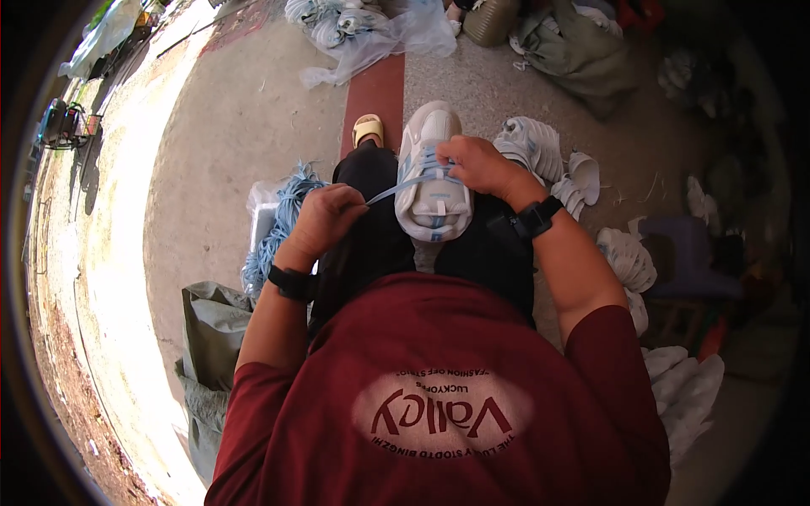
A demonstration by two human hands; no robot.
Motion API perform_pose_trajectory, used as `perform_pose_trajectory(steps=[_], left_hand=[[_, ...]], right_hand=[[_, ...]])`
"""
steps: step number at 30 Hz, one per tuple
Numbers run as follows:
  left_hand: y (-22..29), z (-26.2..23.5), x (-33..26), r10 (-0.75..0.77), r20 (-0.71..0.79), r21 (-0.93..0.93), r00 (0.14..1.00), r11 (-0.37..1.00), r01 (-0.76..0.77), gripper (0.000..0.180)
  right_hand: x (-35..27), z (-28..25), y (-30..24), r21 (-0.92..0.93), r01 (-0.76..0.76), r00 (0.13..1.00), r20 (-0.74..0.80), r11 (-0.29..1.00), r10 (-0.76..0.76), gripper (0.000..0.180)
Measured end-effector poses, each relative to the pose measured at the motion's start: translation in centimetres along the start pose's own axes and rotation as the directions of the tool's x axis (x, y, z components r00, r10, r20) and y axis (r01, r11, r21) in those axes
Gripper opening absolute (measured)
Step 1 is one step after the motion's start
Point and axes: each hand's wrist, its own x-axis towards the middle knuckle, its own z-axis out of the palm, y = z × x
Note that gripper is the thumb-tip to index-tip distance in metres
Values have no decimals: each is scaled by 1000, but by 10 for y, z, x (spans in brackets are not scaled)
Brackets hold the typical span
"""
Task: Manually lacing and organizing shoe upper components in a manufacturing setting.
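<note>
A white sneaker with pale blue trim rests between my knees, its toe pointing away from me. Light blue shoelace runs through its eyelets and stretches taut to the left. My left hand is closed on that end of the lace, off to the left of the shoe above my thigh. At the upper right of the lacing, my right hand is closed, its fingertips pinching the lace against the shoe. The exact grip of the right fingers is partly hidden.
A bundle of blue laces hangs over a white box by my left leg. Stacked white shoe pieces lie to the right, with more sneakers nearer. Grey-green cloth sacks sit at lower left; plastic-wrapped goods lie ahead.
</note>
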Motion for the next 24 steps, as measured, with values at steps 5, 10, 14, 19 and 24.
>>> perform_pose_trajectory(steps=[5,10,14,19,24], left_hand=[[-2,-2,0,-3,2,-10,1000,1000,3,5],[-1,-3,-1,-65,22,-88,998,994,67,7],[-3,-1,-5,-98,15,-69,995,993,99,5],[-9,8,-2,-91,53,-64,994,994,94,7],[-11,13,0,-71,22,-69,997,995,72,9]], right_hand=[[6,-2,3,52,-74,988,136,996,67,9],[16,-2,7,-25,-91,966,242,995,95,6],[0,3,-4,-350,153,985,-20,924,-170,10],[-14,20,-14,-446,-84,961,-272,891,-46,10],[-6,36,-7,-413,-240,920,-385,878,70,7]])
